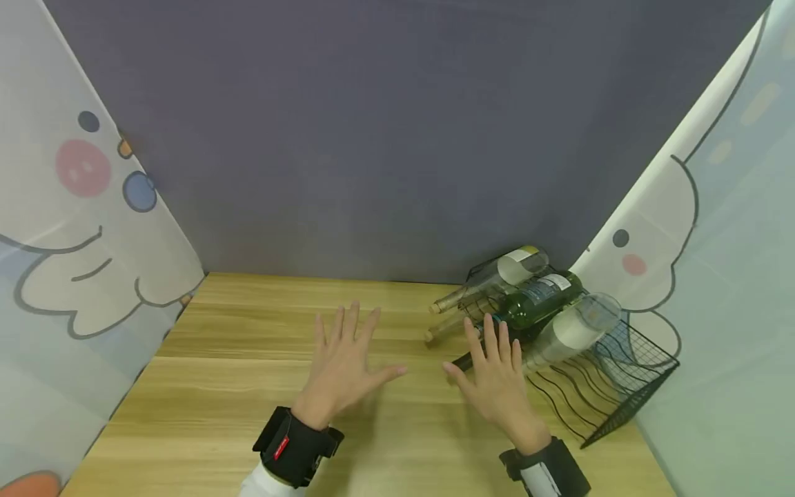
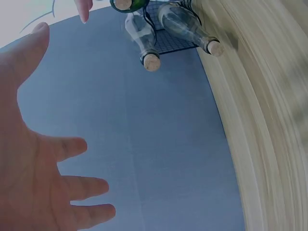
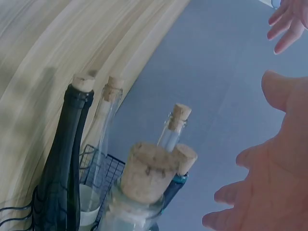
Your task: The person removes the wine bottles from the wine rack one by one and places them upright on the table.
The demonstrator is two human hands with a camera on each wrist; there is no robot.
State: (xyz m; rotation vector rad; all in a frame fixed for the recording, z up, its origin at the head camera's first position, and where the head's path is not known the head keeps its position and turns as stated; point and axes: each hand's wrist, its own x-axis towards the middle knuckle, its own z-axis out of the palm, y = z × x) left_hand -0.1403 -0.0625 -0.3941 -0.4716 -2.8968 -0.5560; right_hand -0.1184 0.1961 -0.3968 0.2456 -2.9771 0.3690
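Note:
Both hands hold nothing, their fingers spread. My left hand (image 1: 341, 369) is over the middle of the wooden table, apart from the bottles. My right hand (image 1: 497, 386) overlaps a dark bottle's neck (image 1: 462, 362) in the head view, just in front of the rack. Several corked bottles lie on a black wire rack (image 1: 646, 397), necks toward the left. Among them are a green bottle (image 1: 537, 304), a clear bottle (image 1: 574, 331) nearest me and another clear bottle (image 1: 506, 273) at the back. Corks show close up in the right wrist view, one cork (image 3: 147, 173) in front.
The wooden table (image 1: 248, 331) runs back to a dark grey panel (image 1: 348, 138). Printed cartoon curtains hang at the left (image 1: 81, 228) and right (image 1: 733, 241). The rack's wavy front wires extend beside my right wrist.

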